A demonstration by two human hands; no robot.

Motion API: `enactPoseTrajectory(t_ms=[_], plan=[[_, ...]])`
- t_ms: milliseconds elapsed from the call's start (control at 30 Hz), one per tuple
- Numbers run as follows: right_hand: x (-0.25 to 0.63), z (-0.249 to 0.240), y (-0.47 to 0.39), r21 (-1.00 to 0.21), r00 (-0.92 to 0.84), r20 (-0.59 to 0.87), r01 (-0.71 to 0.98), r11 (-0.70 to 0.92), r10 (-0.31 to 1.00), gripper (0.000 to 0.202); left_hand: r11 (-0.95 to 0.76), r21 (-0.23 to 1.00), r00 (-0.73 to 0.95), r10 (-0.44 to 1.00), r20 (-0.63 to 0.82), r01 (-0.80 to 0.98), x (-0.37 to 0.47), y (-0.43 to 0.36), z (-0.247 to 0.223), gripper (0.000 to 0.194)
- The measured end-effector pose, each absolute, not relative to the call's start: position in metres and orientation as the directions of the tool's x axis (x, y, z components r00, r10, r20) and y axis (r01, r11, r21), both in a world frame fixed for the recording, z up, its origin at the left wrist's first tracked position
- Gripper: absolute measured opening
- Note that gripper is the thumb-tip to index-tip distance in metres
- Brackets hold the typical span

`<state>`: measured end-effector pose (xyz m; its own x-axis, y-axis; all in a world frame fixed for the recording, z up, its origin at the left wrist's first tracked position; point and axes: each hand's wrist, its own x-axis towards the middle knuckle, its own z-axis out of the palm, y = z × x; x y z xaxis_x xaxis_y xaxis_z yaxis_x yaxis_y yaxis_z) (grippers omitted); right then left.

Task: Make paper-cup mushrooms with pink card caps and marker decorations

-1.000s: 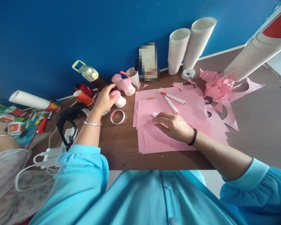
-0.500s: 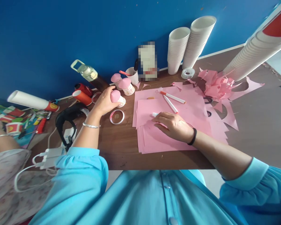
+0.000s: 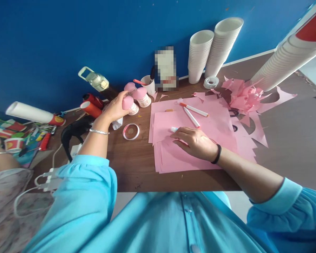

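My left hand [image 3: 116,107] is curled round the left side of a small decorated paper cup [image 3: 133,109] with a pink cone top, which stands on the table. Two similar cups are close by: one pink-topped cup [image 3: 144,101] directly to its right, and another pink-topped cup [image 3: 130,87] just behind. My right hand [image 3: 196,140] rests on the stacked pink paper [image 3: 165,123], its fingers closed on a small white tube with a teal tip [image 3: 173,129]. Most of that tube is hidden under the fingers. Two white markers with red ends, including one marker [image 3: 191,117], lie on the paper.
A tape roll [image 3: 131,131] lies near my left hand, by a crumpled white scrap [image 3: 117,123]. Behind are a bottle [image 3: 97,82], a pen cup [image 3: 149,86] and stacked white cups [image 3: 200,56]. Pink scraps [image 3: 246,95] lie right. Another person's arm [image 3: 2,160] is left.
My left hand has moved slightly left and its fingers have shifted to the left side of the cup, uncovering more of it. The right hand has stayed in place.
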<state>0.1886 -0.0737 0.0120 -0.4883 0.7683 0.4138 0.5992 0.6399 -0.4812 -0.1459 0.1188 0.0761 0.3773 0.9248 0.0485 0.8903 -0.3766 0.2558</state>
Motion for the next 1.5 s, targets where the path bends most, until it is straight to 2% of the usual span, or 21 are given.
enactPoseTrajectory(t_ms=[300,500,700,1167,1233,1367,1433,1500], plan=[[0.190,0.012,-0.074,-0.485,-0.497,0.408,0.593,0.643,0.766,0.022,-0.476,0.282,0.460,0.879,0.123,0.833,-0.155,0.126,0.072,0.087],[0.190,0.012,-0.074,-0.481,-0.505,0.405,0.591,0.648,0.762,0.021,-0.448,0.201,0.409,0.889,0.207,0.871,-0.152,0.111,0.069,0.077],[0.191,0.012,-0.073,-0.509,-0.516,0.386,0.572,0.643,0.765,0.022,-0.436,0.150,0.398,0.888,0.229,0.887,-0.147,0.106,0.064,0.069],[0.190,0.011,-0.074,-0.481,-0.514,0.405,0.583,0.655,0.756,0.019,-0.488,0.075,0.448,0.843,0.297,0.870,-0.147,0.101,0.065,0.095],[0.190,0.011,-0.074,-0.490,-0.515,0.413,0.570,0.660,0.751,0.020,-0.500,0.075,0.446,0.823,0.353,0.863,-0.141,0.090,0.072,0.089],[0.189,0.013,-0.072,-0.487,-0.498,0.452,0.558,0.672,0.740,0.021,-0.506,0.139,0.393,0.791,0.469,0.851,-0.110,0.053,0.083,0.065],[0.189,0.013,-0.071,-0.474,-0.468,0.467,0.583,0.660,0.750,0.021,-0.592,0.188,0.472,0.764,0.440,0.784,-0.087,0.028,0.081,0.055],[0.190,0.014,-0.069,-0.434,-0.438,0.473,0.640,0.634,0.765,0.020,-0.713,0.210,0.634,0.695,0.338,0.670,-0.064,0.006,0.072,0.034]])
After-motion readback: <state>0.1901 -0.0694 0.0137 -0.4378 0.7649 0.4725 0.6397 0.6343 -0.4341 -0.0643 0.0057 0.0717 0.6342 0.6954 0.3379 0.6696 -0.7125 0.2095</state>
